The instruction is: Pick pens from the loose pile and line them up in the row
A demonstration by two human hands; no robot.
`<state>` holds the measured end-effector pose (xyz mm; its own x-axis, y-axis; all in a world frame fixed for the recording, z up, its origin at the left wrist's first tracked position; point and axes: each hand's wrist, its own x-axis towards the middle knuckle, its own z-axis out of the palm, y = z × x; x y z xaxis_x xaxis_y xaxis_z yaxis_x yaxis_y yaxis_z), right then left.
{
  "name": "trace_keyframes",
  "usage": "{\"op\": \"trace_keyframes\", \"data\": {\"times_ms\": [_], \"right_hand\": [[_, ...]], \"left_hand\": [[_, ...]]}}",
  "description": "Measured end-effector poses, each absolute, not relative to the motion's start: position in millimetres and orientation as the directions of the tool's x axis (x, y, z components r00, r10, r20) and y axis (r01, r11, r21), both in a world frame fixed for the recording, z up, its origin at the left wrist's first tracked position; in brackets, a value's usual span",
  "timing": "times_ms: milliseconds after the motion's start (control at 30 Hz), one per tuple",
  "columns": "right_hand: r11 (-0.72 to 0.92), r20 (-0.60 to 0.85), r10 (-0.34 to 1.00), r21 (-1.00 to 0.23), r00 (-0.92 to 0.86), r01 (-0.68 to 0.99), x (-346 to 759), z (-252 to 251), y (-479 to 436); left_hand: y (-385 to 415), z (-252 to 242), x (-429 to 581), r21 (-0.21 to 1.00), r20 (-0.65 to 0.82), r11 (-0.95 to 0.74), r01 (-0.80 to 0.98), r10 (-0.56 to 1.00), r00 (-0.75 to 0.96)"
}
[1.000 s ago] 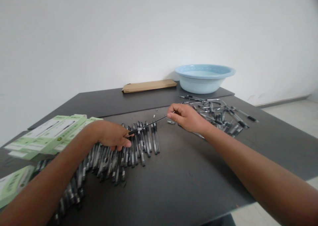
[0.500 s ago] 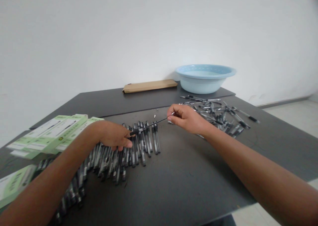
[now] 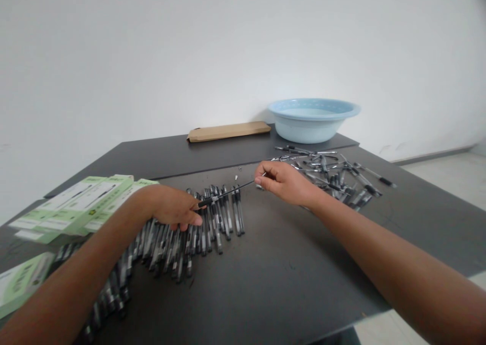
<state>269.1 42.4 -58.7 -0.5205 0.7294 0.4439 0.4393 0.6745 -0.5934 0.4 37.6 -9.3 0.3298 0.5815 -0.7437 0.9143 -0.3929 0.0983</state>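
Note:
My left hand [image 3: 176,208] is closed on a pen barrel with a black grip [image 3: 205,202], held above a row of pens. My right hand [image 3: 283,180] pinches the far end of a thin dark pen refill [image 3: 243,185] between thumb and forefinger. The refill slants down to the left and meets the open front end of the barrel; how deep it sits inside cannot be made out. Beneath and beside my left hand lie many clear capped pens [image 3: 214,228] side by side. Behind my right hand is a loose heap of uncapped pens [image 3: 341,183].
Green-and-white pen boxes [image 3: 79,198] are stacked at the left, with another box [image 3: 25,284] nearer. A light blue basin [image 3: 309,127] and a flat brown cardboard piece [image 3: 230,131] stand at the back of the dark table [image 3: 258,284]. Tiny metal pen tips [image 3: 236,177] lie mid-table.

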Motion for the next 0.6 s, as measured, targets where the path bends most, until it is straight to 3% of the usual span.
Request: {"op": "trace_keyframes", "data": {"times_ms": [233, 600], "right_hand": [[0.668, 0.44, 0.729, -0.627, -0.525, 0.402, 267.9, -60.6, 41.1], [0.701, 0.45, 0.705, -0.562, -0.548, 0.44, 266.4, -59.2, 39.1]], "left_hand": [[37.5, -10.7, 0.0, 0.108, -0.743, -0.406, 0.908, 0.574, 0.345], [41.2, -16.8, -3.6, 0.127, -0.738, -0.385, 0.914, 0.579, 0.347]]}}
